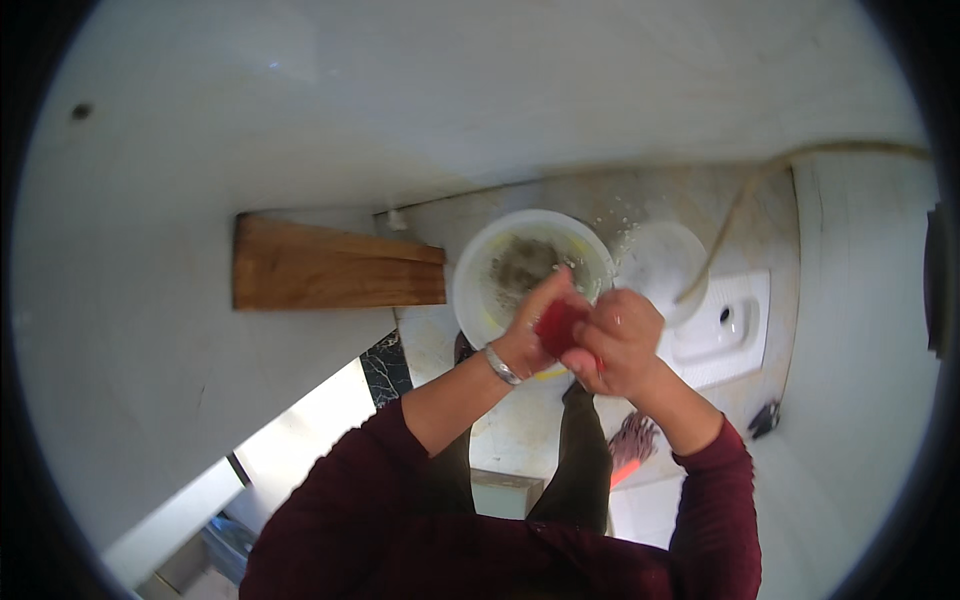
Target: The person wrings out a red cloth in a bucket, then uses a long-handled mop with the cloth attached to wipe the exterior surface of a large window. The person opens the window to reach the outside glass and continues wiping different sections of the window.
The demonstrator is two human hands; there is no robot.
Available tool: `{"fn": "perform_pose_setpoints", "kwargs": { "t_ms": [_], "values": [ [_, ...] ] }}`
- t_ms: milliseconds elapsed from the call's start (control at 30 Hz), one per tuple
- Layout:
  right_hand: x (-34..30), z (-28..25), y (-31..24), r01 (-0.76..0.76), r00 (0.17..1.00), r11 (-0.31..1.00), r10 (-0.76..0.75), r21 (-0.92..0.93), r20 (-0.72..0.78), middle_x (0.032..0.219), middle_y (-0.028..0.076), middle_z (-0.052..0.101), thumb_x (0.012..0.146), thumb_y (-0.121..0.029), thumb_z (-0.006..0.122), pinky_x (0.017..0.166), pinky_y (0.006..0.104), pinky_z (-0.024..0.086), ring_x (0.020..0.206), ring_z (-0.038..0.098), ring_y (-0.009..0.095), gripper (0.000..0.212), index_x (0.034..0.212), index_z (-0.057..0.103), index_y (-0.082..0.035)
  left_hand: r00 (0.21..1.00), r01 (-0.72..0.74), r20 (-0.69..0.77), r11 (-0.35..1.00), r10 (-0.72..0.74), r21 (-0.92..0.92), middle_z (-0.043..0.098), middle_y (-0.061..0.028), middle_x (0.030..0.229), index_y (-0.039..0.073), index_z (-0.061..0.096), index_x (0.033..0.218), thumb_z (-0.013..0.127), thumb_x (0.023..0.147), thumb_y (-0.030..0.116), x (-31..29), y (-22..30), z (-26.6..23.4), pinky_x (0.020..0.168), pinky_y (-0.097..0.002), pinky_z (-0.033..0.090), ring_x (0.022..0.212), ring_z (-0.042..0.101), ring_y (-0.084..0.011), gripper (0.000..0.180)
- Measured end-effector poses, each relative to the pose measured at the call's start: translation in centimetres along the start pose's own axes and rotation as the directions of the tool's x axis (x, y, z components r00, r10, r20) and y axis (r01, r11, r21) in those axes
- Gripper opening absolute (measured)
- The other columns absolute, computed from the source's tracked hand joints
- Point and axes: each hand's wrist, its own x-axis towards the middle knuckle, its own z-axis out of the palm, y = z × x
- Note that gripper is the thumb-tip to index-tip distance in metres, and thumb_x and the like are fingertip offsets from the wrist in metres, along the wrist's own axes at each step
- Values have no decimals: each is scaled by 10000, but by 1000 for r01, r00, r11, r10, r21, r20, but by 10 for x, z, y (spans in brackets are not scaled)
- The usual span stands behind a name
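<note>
We see a big white wall with a brown wooden shelf on it. Below our hands sits a white bucket with grey stuff inside. Our left hand and right hand both squeeze a small red thing above the bucket's rim.

Pale tiled floor, speckled. On it: white bucket holding murky grey water, white round lid just beside, small broom.
</note>
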Motion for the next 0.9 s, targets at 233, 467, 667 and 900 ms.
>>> {"fn": "perform_pose_setpoints", "kwargs": {
  "t_ms": [233,467,667,900],
  "values": [
    [50,-42,-59,281,904,954,-299,104,304,609,4,413,584,-277,699,426,307,347,539,472,187,228,543,546,-112,931,284,173,935,-322,213,561,-31,785,70,546,799,472,881,355,-53,6,53,652,-253,431,723,519,-103,305],
    [76,-40,-97,406,743,879,-477,251,469,591,-17,414,514,-229,706,429,274,303,540,410,156,210,514,515,-144,904,333,80,810,-419,484,546,-35,808,24,530,813,471,872,321,-91,18,90,643,-262,410,740,504,-101,309],
    [101,-38,-139,530,603,791,-605,305,520,539,-21,430,561,-242,666,404,238,348,465,454,140,212,459,497,-162,872,99,220,598,-437,796,527,-27,726,34,525,760,484,854,321,-89,3,85,586,-273,397,662,486,-102,305],
    [92,-31,-180,531,308,636,-760,559,572,500,-5,396,673,-233,614,348,287,351,409,437,142,285,443,470,-145,866,-183,210,103,-453,978,525,-17,686,57,525,725,490,844,290,-88,-32,82,557,-278,397,633,495,-105,264]
  ]
}}
